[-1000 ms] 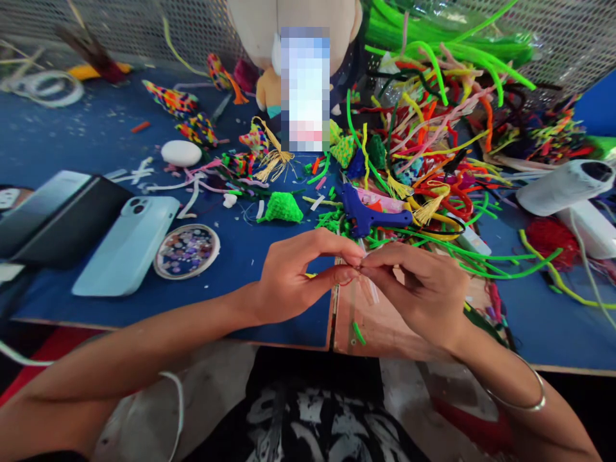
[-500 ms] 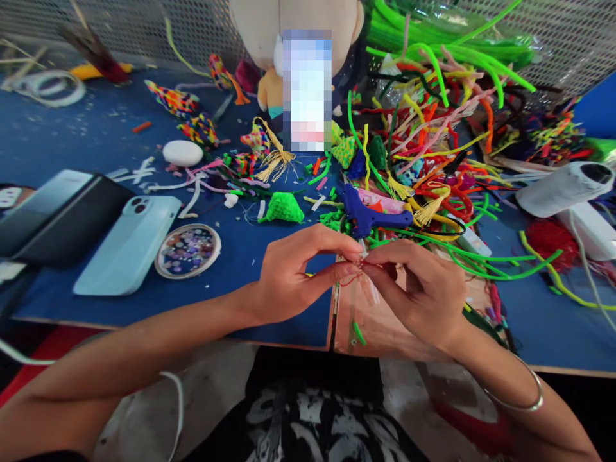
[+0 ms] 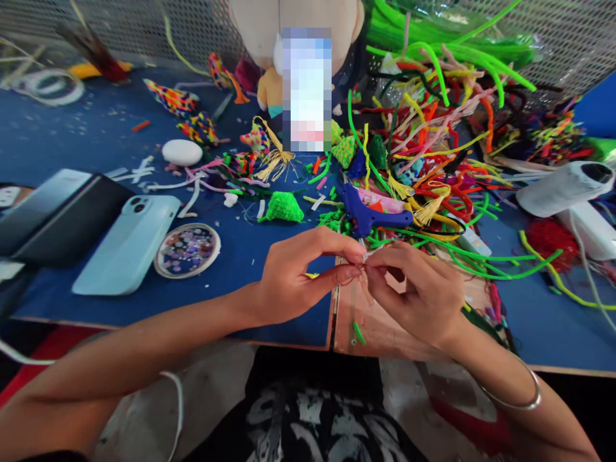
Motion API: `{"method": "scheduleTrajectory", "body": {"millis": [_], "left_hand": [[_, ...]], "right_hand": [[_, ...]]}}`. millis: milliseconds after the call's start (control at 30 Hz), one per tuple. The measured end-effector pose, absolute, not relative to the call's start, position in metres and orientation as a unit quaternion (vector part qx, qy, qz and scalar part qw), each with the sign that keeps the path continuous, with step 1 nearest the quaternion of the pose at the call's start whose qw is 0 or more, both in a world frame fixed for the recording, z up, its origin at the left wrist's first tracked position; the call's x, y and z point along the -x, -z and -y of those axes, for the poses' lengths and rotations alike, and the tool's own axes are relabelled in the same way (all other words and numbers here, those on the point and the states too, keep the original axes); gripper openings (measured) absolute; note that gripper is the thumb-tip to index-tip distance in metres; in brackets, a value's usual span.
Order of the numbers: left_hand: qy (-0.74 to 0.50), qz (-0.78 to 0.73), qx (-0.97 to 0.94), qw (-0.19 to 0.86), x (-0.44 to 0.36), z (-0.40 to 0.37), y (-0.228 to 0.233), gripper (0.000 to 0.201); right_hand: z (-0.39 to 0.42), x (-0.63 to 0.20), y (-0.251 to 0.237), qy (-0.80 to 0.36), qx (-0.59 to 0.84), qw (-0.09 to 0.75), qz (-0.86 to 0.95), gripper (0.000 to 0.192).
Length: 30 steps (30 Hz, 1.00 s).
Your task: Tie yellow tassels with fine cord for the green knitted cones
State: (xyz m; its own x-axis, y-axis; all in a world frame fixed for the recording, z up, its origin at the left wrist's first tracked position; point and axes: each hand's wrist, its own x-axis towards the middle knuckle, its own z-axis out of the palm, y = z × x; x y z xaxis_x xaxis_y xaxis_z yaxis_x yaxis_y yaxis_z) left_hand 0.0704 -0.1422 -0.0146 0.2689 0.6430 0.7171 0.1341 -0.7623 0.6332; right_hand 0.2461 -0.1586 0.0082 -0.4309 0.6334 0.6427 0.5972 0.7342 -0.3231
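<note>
My left hand [image 3: 301, 273] and my right hand [image 3: 418, 289] meet above the front of the table, thumb and forefinger of each closed in a pinch. Between the fingertips runs a thin reddish thread [image 3: 344, 280], a small loop of it hanging under my left thumb. What else sits at the fingertips is too small to make out. Just beyond the hands lies a blue glue gun [image 3: 373, 215], its nozzle pointing towards me. A bright green fuzzy piece [image 3: 282, 207] rests to its left.
A tangle of coloured pipe cleaners [image 3: 433, 135] covers the back right. On the left are a light blue phone [image 3: 128, 247], a round dish of beads [image 3: 187, 251] and a white oval object [image 3: 182, 153]. A white cylinder [image 3: 563, 189] lies far right, near red yarn [image 3: 551, 245].
My fingertips have shifted slightly at the thread, and my right hand's fingers are curled a little differently. Everything on the table stays where it was.
</note>
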Motion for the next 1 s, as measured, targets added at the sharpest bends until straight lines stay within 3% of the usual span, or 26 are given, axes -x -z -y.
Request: {"method": "scheduleTrajectory", "body": {"millis": [1000], "left_hand": [[-0.534,-0.256,-0.772,0.233,-0.0711,0.1446,0.0129,0.017]], "right_hand": [[0.1567,-0.2437,-0.0073,-0.031,0.355,0.389,0.850,0.012]]}}
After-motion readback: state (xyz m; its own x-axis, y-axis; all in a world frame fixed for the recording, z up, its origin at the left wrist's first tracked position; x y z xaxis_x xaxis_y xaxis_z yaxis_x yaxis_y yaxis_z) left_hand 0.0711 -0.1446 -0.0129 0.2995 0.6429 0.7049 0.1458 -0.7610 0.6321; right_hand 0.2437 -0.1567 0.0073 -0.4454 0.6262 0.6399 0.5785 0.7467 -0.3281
